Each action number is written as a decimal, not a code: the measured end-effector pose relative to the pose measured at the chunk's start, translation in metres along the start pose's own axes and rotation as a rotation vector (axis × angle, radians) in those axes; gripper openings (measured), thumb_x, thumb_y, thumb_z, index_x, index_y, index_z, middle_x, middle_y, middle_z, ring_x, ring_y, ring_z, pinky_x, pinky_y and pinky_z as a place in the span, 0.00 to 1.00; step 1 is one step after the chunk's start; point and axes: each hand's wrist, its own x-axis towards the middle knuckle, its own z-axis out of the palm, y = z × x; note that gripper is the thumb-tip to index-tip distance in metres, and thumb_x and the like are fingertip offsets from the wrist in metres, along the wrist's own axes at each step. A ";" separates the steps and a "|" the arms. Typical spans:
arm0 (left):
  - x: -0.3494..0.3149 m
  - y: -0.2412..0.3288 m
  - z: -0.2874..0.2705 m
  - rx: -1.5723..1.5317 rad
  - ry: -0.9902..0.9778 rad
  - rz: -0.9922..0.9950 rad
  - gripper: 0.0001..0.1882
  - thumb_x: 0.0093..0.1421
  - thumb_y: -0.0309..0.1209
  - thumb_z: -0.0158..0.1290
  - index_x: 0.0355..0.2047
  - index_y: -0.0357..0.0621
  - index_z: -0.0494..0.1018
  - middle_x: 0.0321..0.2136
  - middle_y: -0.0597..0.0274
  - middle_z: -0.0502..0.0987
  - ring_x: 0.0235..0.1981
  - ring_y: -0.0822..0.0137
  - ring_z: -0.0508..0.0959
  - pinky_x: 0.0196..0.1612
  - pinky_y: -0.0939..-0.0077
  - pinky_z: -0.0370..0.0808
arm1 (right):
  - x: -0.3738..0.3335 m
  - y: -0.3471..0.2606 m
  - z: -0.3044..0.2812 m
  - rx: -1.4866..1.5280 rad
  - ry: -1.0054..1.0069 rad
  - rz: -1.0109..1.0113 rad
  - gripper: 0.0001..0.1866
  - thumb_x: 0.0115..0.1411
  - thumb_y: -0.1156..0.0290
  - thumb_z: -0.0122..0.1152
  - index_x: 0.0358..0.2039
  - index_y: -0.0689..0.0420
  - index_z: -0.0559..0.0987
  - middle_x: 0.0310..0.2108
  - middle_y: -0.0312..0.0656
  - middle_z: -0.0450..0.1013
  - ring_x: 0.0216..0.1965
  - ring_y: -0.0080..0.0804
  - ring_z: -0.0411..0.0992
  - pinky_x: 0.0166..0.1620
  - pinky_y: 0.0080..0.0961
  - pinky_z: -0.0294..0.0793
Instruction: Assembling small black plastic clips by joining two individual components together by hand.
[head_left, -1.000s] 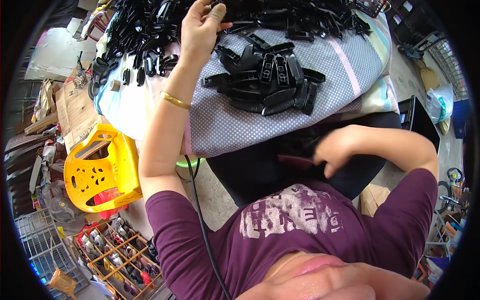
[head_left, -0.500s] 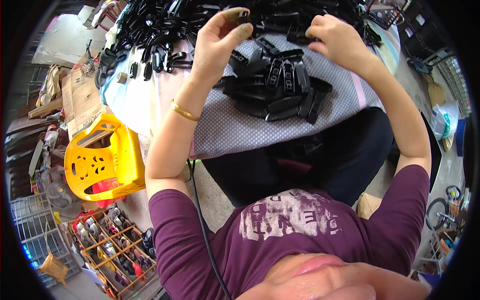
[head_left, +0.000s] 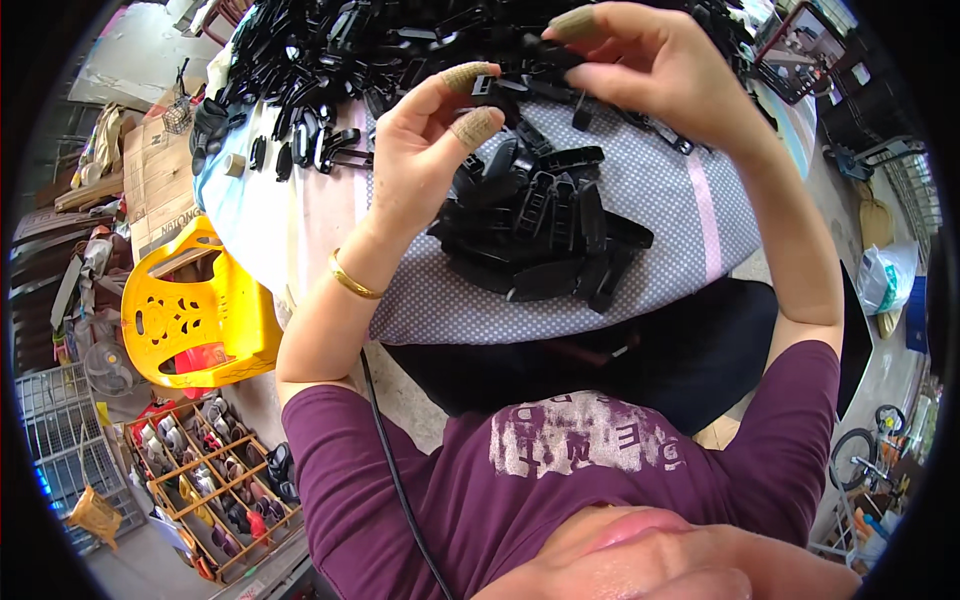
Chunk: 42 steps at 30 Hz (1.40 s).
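Note:
My left hand pinches a slotted black plastic piece between thumb and forefinger, both wrapped in tan tape. To its right, my right hand curves its fingers round a dark plastic piece; motion blur and the dark heap behind hide its exact shape. The right forefinger is taped too. Below both hands, a small pile of long black plastic clip-like pieces lies on the dotted grey cloth, some with ladder-like slots facing up.
A large heap of similar black pieces covers the far side of the cloth-covered table. Left of the table stands a yellow plastic chair, with a shoe rack nearer me. A black cable runs down past my left arm.
My right hand has moved left, closer to my left hand, and now has a dark piece at its fingers. My left hand keeps its pinch, slightly lower in view.

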 end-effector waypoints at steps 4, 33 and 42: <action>0.003 -0.004 0.006 -0.178 0.053 0.002 0.20 0.54 0.20 0.56 0.48 0.33 0.69 0.40 0.60 0.76 0.41 0.73 0.75 0.46 0.81 0.73 | 0.008 0.019 0.020 -0.342 -0.023 -0.297 0.17 0.51 0.76 0.62 0.44 0.62 0.76 0.32 0.39 0.75 0.31 0.20 0.74 0.37 0.16 0.74; 0.036 0.007 -0.009 0.038 -0.019 0.028 0.15 0.57 0.23 0.52 0.46 0.35 0.72 0.40 0.57 0.76 0.41 0.70 0.75 0.48 0.80 0.72 | 0.030 0.044 0.021 -0.369 -0.076 -0.147 0.16 0.50 0.71 0.67 0.38 0.62 0.77 0.24 0.33 0.69 0.24 0.16 0.65 0.27 0.13 0.67; 0.029 0.019 -0.013 0.007 -0.035 0.006 0.13 0.59 0.26 0.52 0.44 0.33 0.73 0.36 0.57 0.78 0.37 0.74 0.76 0.43 0.84 0.73 | 0.025 0.040 0.020 -0.180 -0.316 0.016 0.21 0.55 0.59 0.62 0.42 0.63 0.75 0.28 0.37 0.71 0.28 0.22 0.69 0.32 0.16 0.68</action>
